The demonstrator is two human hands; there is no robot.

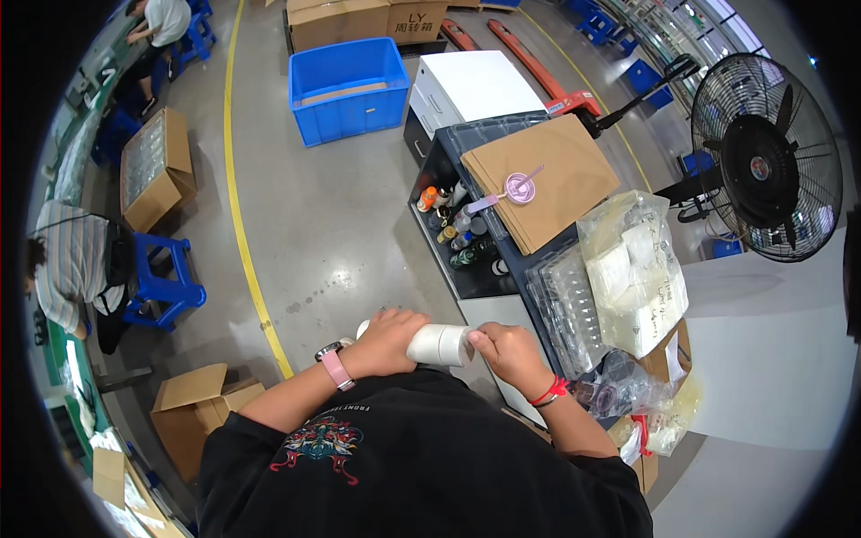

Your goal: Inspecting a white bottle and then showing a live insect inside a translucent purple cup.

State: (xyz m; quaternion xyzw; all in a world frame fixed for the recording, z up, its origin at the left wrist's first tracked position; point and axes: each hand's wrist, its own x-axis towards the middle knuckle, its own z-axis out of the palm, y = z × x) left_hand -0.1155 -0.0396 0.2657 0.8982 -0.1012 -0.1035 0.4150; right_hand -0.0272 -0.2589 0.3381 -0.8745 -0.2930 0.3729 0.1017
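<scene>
A row of white rolls (pixel 439 345), which look like tape rolls set end to end, lies sideways in front of my black shirt. My left hand (pixel 390 343) is wrapped over the row, and a bit of white shows past its far side. At the right end, my right hand (pixel 515 359) is closed with its thumb against the last roll; its curled fingers are partly hidden. A watch with a pink strap (pixel 336 368) is on my left wrist, and a red band (pixel 551 391) circles the right one.
To the right, a dark cabinet (pixel 489 287) holds bottles and bears cardboard sheets (pixel 574 170) plus a bagged white bundle (pixel 632 278). Beyond are a fan (pixel 762 166), a blue bin (pixel 350 117) and a red pallet jack (pixel 529 63). At left are a blue stool (pixel 166 278), cartons and seated people.
</scene>
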